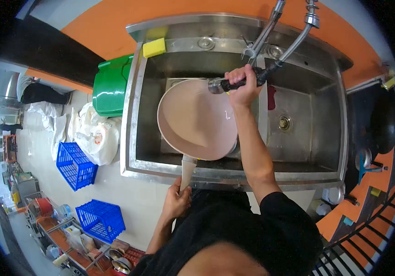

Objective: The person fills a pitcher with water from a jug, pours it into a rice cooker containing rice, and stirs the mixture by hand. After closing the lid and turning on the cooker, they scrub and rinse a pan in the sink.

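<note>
A pale pink frying pan (190, 117) is held over the left sink basin (149, 142), its inside facing up. My left hand (177, 200) is closed round the end of its cream handle (187, 172), near the sink's front edge. My right hand (244, 86) grips the black handle of a spray faucet (225, 86), its nozzle pointing left over the pan's upper right rim. The hose and metal arm of the faucet rise behind my right hand. A yellow sponge (154, 48) rests on the back left corner of the sink.
The right basin (294, 138) has a drain and a dark red patch on its divider side. Left of the sink stand a green bin (111, 87), white sacks (97, 135) and two blue crates (77, 165). A dark wok (383, 122) is at the far right.
</note>
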`<state>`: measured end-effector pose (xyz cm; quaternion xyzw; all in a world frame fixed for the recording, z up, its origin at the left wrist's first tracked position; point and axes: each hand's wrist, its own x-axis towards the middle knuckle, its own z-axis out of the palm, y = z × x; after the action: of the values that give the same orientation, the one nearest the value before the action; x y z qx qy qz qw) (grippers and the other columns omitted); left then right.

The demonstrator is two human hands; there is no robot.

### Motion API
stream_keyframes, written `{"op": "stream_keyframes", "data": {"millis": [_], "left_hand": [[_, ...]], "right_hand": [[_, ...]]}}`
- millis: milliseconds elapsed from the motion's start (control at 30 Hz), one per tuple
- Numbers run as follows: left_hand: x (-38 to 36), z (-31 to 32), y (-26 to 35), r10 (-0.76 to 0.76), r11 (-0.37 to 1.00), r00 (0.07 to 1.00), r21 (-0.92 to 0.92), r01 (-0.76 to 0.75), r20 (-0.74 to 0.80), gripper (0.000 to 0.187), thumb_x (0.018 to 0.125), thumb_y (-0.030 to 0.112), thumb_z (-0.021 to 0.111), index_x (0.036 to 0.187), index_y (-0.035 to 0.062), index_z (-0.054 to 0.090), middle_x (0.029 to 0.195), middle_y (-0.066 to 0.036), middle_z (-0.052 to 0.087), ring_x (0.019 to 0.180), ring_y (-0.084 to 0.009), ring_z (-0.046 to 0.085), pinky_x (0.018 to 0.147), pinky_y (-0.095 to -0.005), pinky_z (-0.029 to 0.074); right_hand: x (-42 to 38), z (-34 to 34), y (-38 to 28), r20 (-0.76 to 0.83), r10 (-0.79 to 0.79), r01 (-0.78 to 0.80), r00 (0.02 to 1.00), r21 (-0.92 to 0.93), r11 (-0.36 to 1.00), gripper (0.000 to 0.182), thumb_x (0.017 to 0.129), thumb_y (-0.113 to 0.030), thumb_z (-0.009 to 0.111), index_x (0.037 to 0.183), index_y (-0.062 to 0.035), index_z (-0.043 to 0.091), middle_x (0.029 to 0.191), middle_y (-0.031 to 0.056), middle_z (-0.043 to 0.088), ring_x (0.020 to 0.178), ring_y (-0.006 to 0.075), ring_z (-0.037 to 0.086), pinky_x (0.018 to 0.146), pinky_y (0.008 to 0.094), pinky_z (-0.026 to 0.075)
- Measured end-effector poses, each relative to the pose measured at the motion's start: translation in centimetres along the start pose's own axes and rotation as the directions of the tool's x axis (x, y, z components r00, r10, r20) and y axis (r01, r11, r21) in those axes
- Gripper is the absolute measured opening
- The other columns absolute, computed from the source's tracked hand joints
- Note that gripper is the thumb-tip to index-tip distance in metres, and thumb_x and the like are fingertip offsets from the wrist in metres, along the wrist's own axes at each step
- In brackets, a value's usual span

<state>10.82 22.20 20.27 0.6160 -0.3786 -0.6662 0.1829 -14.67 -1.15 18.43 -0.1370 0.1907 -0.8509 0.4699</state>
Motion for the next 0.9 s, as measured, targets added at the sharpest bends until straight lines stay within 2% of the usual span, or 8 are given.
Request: {"op": "stream_keyframes", "data": {"millis": [100,200,267,333,400,600,700,900], "left_hand": [[-1.2,0.3,0.6,-0.069,0.992,0.997,-0.098,0.073,0.041,0.033,0.092,0.009,0.05,0.125,0.0031,0.044,0.069,0.001,0.048,0.052,-0.0073,0.045,0.044,-0.0231,0.039],[-1.3,0.3,0.8,-0.103,0.977,0.993,-0.18,0.113,0.064,0.029,0.092,0.009,0.05,0.121,0.0054,0.045,0.07,0.001,0.046,0.052,-0.007,0.043,0.044,-0.0226,0.038],[-0.9,0.3,0.8,-0.108,0.976,0.991,-0.18,0.12,0.075,0.027,0.093,0.009,0.05,0.119,0.0064,0.045,0.069,0.002,0.045,0.051,-0.0069,0.041,0.043,-0.0225,0.036],[0.0,0.2,0.3,-0.156,0.948,0.975,-0.251,0.193,0.16,0.025,0.093,0.009,0.05,0.117,0.0069,0.044,0.069,0.002,0.043,0.051,-0.0064,0.039,0.043,-0.0223,0.034],[0.9,0.5,-0.6,-0.14,0.94,0.974,-0.284,0.187,0.18,0.025,0.093,0.009,0.05,0.118,0.007,0.043,0.068,0.003,0.042,0.051,-0.0062,0.039,0.043,-0.0221,0.033],[4.0,1.3,-1.6,-0.029,0.958,0.99,-0.28,0.067,0.139,0.027,0.094,0.009,0.049,0.12,0.0073,0.042,0.067,0.003,0.041,0.051,-0.0058,0.039,0.043,-0.0222,0.033],[5.1,1.0,-2.7,0.052,0.975,0.995,-0.222,-0.031,0.088,0.029,0.094,0.009,0.049,0.122,0.0077,0.041,0.066,0.004,0.042,0.05,-0.0052,0.039,0.042,-0.022,0.033],[5.8,0.9,-3.8,0.12,0.935,0.988,-0.346,-0.078,0.101,0.034,0.094,0.012,0.05,0.126,0.0095,0.039,0.065,0.004,0.043,0.047,-0.0038,0.039,0.04,-0.0208,0.034]], "right_hand": [[-0.5,0.2,-0.5,-0.036,-0.173,0.17,0.984,-0.084,0.982,0.03,0.086,-0.015,0.061,0.064,-0.0056,0.044,0.054,0.0052,0.045,0.05,0.0163,0.046,0.055,0.0343,0.043],[-0.2,-2.6,-1.5,0.016,-0.176,0.159,0.984,-0.518,0.841,0.033,0.089,-0.018,0.056,0.06,-0.0059,0.044,0.054,0.0041,0.045,0.046,0.0154,0.043,0.048,0.033,0.038],[-2.1,-2.9,-1.8,0.017,-0.083,0.08,0.996,-0.52,0.85,0.037,0.09,-0.022,0.056,0.058,-0.0088,0.043,0.052,0.0017,0.043,0.045,0.0138,0.041,0.05,0.0317,0.038],[-3.5,-3.0,-1.3,-0.041,0.346,-0.349,0.937,-0.128,0.928,0.04,0.09,-0.029,0.055,0.057,-0.0121,0.04,0.051,0.0004,0.039,0.047,0.0137,0.038,0.055,0.0318,0.038],[-4.7,-1.8,-0.6,-0.03,0.474,-0.475,0.88,-0.064,0.878,0.043,0.09,-0.035,0.054,0.057,-0.0139,0.037,0.051,-0.0002,0.034,0.049,0.0139,0.037,0.059,0.0323,0.037],[-5.7,-1.3,-2.3,0.024,0.449,-0.444,0.893,-0.108,0.89,0.043,0.09,-0.037,0.054,0.058,-0.0129,0.038,0.051,-0.0002,0.033,0.048,0.014,0.037,0.057,0.0329,0.037],[-6.2,-3.4,-2.8,-0.025,0.468,-0.436,0.883,-0.414,0.8,0.043,0.089,-0.035,0.056,0.058,-0.0121,0.039,0.05,-0.0007,0.036,0.047,0.0128,0.038,0.053,0.0306,0.037],[-6.3,-2.6,-2.9,0.004,0.484,-0.464,0.875,-0.277,0.842,0.042,0.09,-0.037,0.054,0.061,-0.0104,0.043,0.054,0.001,0.04,0.051,0.0144,0.041,0.057,0.0311,0.038]]}}
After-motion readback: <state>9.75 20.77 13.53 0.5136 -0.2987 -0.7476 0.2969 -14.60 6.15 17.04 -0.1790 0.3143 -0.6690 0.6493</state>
